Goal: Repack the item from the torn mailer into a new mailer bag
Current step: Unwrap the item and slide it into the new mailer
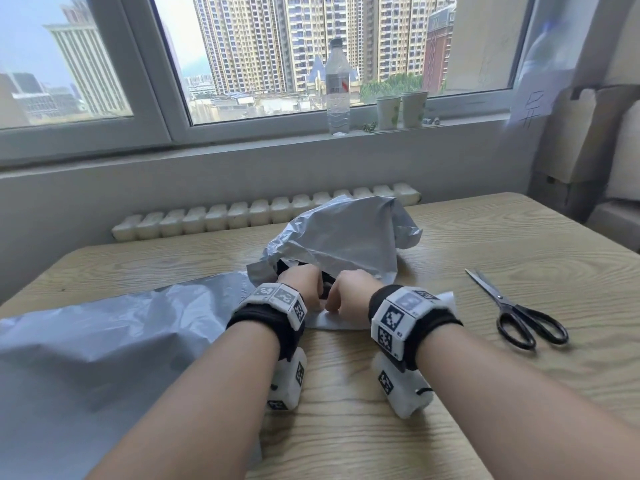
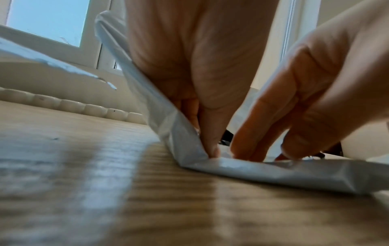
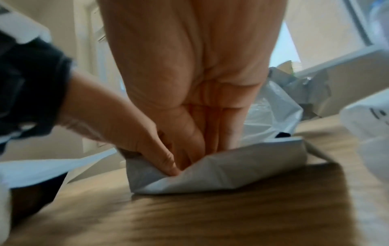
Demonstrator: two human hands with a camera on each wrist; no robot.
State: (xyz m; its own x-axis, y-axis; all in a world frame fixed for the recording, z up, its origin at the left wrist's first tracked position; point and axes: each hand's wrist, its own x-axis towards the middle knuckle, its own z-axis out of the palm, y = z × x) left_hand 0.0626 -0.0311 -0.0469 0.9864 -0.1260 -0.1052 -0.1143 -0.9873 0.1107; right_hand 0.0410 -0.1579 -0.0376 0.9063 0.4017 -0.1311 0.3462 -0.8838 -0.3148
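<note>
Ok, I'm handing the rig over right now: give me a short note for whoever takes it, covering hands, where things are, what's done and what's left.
Left hand: grips the near edge of the crumpled grey mailer at its opening.
Right hand: fingers pressed down on the same edge beside it.
That mailer sits mid-table; something dark shows in its mouth, too hidden to identify.
A second, flatter grey mailer lies on the left of the table.
Scissors lie untouched on the right.
Done: mailer opened. Left: move the item across. I can't tell which mailer is the torn one.
</note>
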